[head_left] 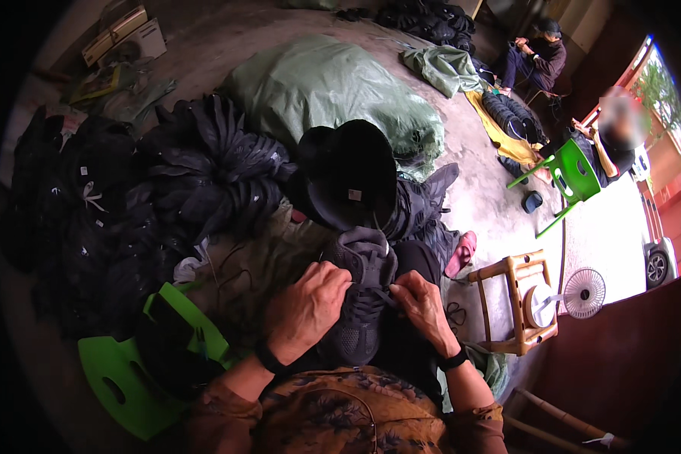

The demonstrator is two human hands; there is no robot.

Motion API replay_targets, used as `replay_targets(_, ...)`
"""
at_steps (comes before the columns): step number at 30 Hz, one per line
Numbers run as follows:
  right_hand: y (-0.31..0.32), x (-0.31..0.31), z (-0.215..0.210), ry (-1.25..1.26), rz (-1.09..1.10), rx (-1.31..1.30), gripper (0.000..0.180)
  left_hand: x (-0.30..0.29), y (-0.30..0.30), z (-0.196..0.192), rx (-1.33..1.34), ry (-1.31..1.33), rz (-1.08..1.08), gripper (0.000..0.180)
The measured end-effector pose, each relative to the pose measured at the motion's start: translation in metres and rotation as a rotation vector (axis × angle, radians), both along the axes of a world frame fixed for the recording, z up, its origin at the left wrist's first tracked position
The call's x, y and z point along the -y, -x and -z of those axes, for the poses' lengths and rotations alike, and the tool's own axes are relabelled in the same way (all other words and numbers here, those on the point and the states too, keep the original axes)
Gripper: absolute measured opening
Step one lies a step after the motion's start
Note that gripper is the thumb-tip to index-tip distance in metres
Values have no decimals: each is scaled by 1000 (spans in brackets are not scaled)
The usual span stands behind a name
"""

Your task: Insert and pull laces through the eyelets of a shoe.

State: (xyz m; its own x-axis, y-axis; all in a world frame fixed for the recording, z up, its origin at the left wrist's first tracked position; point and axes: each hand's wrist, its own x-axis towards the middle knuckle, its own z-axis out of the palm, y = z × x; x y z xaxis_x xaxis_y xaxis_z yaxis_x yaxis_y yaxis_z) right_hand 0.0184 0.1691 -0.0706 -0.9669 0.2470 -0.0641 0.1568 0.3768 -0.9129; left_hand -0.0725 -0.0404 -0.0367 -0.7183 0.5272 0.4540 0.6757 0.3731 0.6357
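A dark grey shoe (363, 299) lies on the person's lap, its long axis running away from the body, toe outward. The left hand (306, 310) clasps its left side; the right hand (424, 306) pinches a lace (382, 293) at its right edge. Beyond, black shoe uppers (204, 174) are heaped on the floor (492, 197).

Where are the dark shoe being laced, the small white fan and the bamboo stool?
dark shoe (365, 291), head view, on the laced upper between the hands.
small white fan (584, 293), head view, on its round grille.
bamboo stool (516, 265), head view, on the top rail of its frame.
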Motion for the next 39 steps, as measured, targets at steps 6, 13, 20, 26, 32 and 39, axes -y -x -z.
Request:
replay_targets(6, 1, 4, -6, -17, 11, -40, 16, -7, 1, 1, -72, 115, -43, 13)
replay_targets(13, 4, 0, -6, -46, -34, -33, 14, -21, -2, -9, -496, 604, 79, 9)
replay_targets(20, 27, -15, -18, -596, -214, -299, 35, -12, 48, -10, -293, 448, 480, 9)
replay_targets(26, 36, -40, -17, -787, -510, -306, 33, 8, 46, -5, -88, 286, 517, 21)
replay_targets(32, 33, -28, -16, -574, -553, -247, 17, 13, 26, -1, -143, 499, 378, 26)
replay_targets(39, 40, -47, -57, 446, 151, 23, 26, -5, 19, 7, -121, 427, 371, 29)
